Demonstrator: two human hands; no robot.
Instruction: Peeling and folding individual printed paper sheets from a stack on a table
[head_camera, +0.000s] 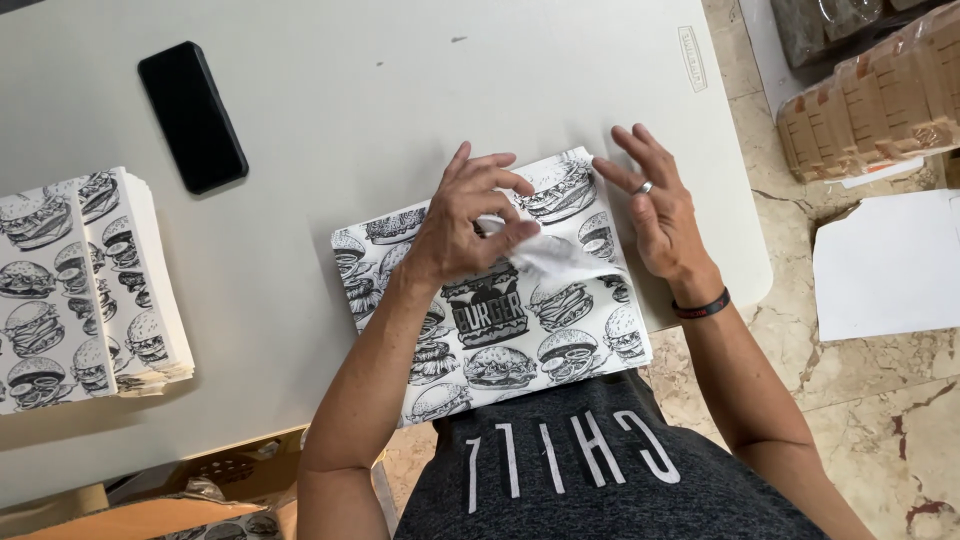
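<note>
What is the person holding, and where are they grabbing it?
The left hand pinches a folded-up corner of the top printed paper sheet. The right hand holds nothing.

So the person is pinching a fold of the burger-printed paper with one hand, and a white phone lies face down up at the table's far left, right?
Not quite: the phone is black, not white, as the head view shows. The rest holds: it lies at the far left of the table, and the left hand pinches a fold of the burger-printed paper.
</note>
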